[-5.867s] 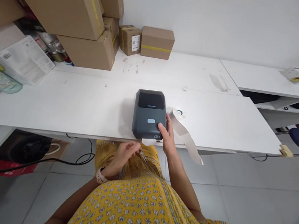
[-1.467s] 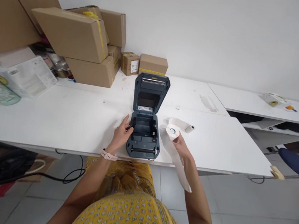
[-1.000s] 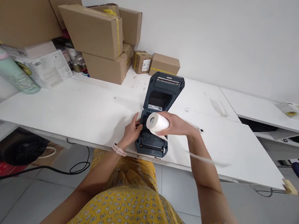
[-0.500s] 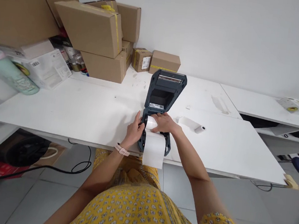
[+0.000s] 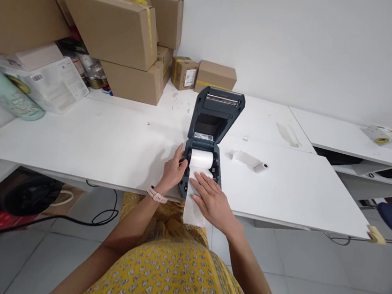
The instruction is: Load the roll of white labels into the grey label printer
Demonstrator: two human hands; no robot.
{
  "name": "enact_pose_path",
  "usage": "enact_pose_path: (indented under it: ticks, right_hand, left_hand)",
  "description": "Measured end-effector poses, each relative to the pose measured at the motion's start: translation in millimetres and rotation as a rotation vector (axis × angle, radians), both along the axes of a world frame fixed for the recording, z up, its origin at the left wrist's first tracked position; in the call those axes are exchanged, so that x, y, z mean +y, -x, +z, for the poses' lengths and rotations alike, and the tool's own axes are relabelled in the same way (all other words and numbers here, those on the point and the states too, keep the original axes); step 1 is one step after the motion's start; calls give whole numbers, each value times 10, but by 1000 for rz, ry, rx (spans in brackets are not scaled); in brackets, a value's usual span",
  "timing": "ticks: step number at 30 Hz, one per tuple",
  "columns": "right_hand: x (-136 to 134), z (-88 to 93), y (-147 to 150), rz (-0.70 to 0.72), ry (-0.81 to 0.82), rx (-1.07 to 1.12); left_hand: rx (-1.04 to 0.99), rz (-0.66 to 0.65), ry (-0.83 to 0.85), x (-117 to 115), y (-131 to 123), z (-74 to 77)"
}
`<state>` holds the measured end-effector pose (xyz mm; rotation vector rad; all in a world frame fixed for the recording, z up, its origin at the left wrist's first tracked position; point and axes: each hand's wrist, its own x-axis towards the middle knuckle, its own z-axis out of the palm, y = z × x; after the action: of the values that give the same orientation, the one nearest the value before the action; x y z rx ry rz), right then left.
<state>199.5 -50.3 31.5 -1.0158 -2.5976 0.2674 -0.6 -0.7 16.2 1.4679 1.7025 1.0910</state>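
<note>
A dark label printer (image 5: pixel 217 114) stands near the table's front edge with its lid tilted up and back. Inside it lies a white paper roll (image 5: pixel 201 159), whose loose strip (image 5: pixel 194 209) runs forward over the printer's front and hangs past the table edge. My left hand (image 5: pixel 174 169), with a pink band at the wrist, grips the printer's left side, thumb at the inner rim. Flat on the paper strip, just in front of the roll, rests my right hand (image 5: pixel 209 196) with its fingers stretched out. It covers part of the printer's front right.
Cardboard boxes (image 5: pixel 110 28) are stacked at the back left, beside a mint bottle (image 5: pixel 14 95). Two small boxes (image 5: pixel 216 76) stand behind the printer. A small partly unrolled paper roll (image 5: pixel 260 167) lies to its right on the white table (image 5: pixel 300 192).
My right hand has moved off the roll, forward and down onto the paper strip, so the roll now shows fully. My left hand stays at the printer's left side.
</note>
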Motion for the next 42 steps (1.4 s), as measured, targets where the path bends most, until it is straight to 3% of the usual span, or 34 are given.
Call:
enact_pose_path:
  ticks: [10,24,27,32,37,39,42]
  right_hand:
    - [34,-2,-19,28,-4,12]
    - [-11,-12,-23,9,-19,19]
    - [-6,-21,-22,15,-19,9]
    - [-11,-20,-6,10,37,13]
    - [104,240,-195,92,286,282]
    - [305,427,-313,5,304,499]
    - [862,721,-368,-237,115,798]
  left_hand:
    - [-201,-38,-29,42,9,-175]
    - [-213,-22,-46,87,19,-269]
    - [-269,-16,-6,11,-20,-216]
    - [-303,-54,47,-331,-148,-89]
    - [-402,-112,77,-530,-188,-150]
    - [-454,-121,73,-527,-177,-203]
    - [-505,-130,58,-513,-154,-239]
